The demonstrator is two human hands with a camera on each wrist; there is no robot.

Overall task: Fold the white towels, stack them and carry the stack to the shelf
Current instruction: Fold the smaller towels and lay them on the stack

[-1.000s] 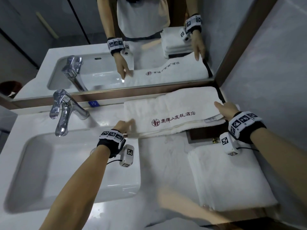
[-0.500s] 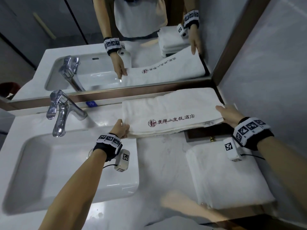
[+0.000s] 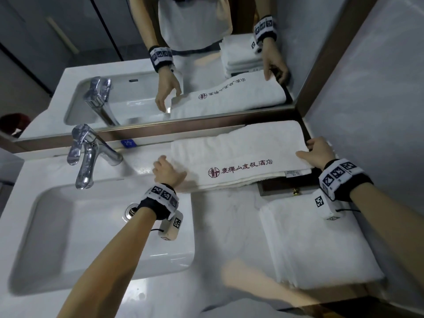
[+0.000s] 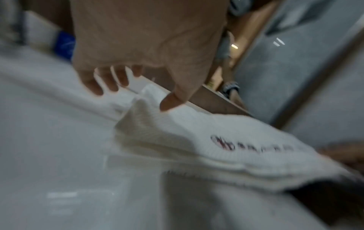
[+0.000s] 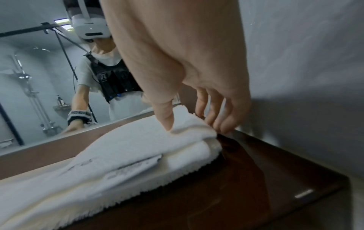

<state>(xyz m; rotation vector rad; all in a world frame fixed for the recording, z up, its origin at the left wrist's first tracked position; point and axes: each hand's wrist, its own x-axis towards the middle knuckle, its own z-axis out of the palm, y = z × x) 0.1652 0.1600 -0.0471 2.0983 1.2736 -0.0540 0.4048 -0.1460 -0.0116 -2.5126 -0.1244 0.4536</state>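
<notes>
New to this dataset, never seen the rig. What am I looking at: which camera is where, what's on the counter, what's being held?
No robot: a person with cameras on head and both wrists. The head view looks down at a vanity counter with a sink, faucet and mirror. A long folded towel with red lettering lies along the mirror; a finished folded stack sits nearer. The right hand pinches the towel's right end. The left hand is at its left end; its wrist view is blurred, fingers spread, thumb touching the corner.
</notes>
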